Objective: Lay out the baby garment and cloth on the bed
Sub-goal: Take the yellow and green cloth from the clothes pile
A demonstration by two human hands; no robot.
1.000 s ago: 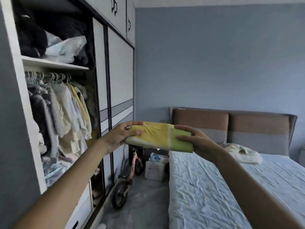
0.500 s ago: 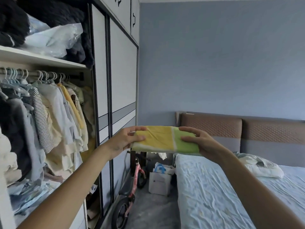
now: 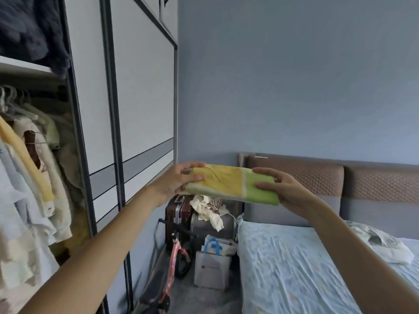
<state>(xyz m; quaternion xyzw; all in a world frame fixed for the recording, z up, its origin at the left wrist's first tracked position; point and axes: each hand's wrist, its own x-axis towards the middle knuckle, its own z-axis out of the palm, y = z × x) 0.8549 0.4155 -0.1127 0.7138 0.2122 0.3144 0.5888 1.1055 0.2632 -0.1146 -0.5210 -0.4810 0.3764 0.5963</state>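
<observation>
We hold the folded yellow-and-green cloth (image 3: 231, 184) level, left hand (image 3: 179, 181) and right hand (image 3: 280, 189) each gripping one end. Our view has swung right from the wardrobe (image 3: 140, 87) toward the bed (image 3: 294, 257); the cloth remains airborne, not yet laid.

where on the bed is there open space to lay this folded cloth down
The sheet of the bed is bare between its left edge and the crumpled white cloth, from the headboard toward you. The floor gap beside it is crowded: suitcases, paper bag, pink bike.
</observation>
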